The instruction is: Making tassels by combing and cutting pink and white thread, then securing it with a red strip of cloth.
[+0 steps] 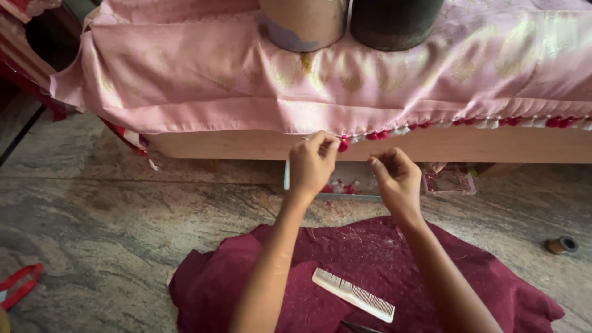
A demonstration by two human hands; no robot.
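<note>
We pinch a red tassel (343, 144) with our left hand (310, 165) at the pink cloth's (246, 80) front hem; our right hand (396, 179), fingers curled closed on nothing we can see, sits just beside it.

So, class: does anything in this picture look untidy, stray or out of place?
Loose thread clippings litter the maroon cloth below both hands, and a thread spool lies alone on the stone floor, far right.

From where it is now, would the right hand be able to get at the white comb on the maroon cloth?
Probably yes. The right hand is up at the pink fabric's tasselled edge, and the white comb lies uncovered on the maroon cloth just below, between the forearms, with nothing on top of it.
</note>
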